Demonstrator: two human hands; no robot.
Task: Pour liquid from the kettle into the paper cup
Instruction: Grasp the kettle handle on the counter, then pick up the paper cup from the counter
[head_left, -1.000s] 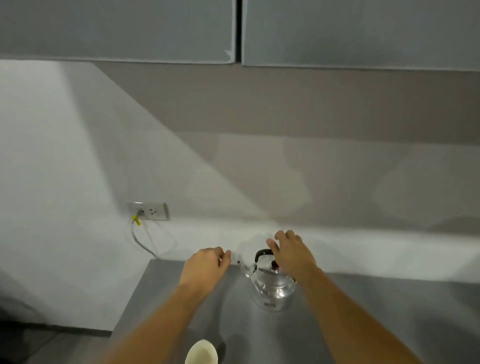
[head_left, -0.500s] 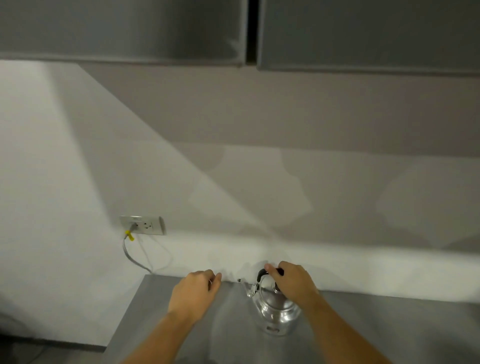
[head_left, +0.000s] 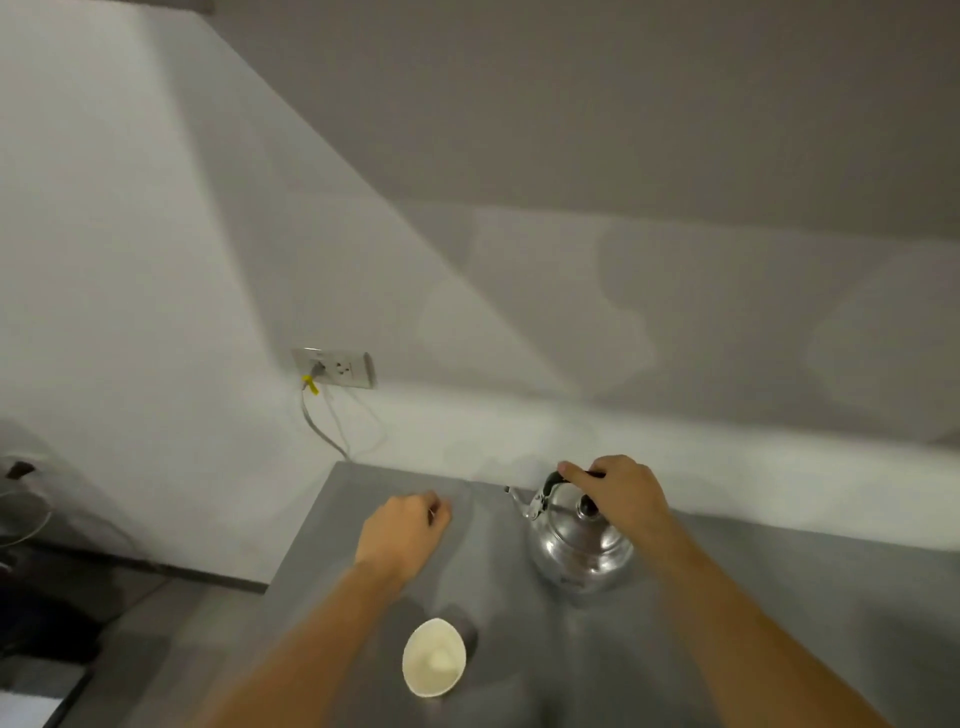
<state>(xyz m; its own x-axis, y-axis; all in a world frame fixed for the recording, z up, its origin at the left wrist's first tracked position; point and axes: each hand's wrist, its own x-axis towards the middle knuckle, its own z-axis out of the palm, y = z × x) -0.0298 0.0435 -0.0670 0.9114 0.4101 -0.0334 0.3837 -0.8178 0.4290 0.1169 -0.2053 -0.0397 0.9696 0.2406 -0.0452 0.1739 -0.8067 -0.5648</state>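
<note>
A shiny metal kettle (head_left: 579, 553) stands on the grey counter (head_left: 779, 623), its spout pointing left toward the wall. My right hand (head_left: 621, 493) is wrapped around the kettle's black top handle. A white paper cup (head_left: 434, 657) stands upright near the counter's front, left of and nearer than the kettle; it looks empty. My left hand (head_left: 408, 532) hovers over the counter left of the kettle with fingers curled in, holding nothing.
A wall socket (head_left: 335, 368) with a plugged-in grey cable (head_left: 324, 426) sits on the white wall behind the counter's left end. The counter's left edge drops to the floor. Dark objects lie at the far left.
My right hand has settled and closed around the kettle handle. The view has tilted down, bringing the paper cup back into sight. My left hand's fingers have curled in.
</note>
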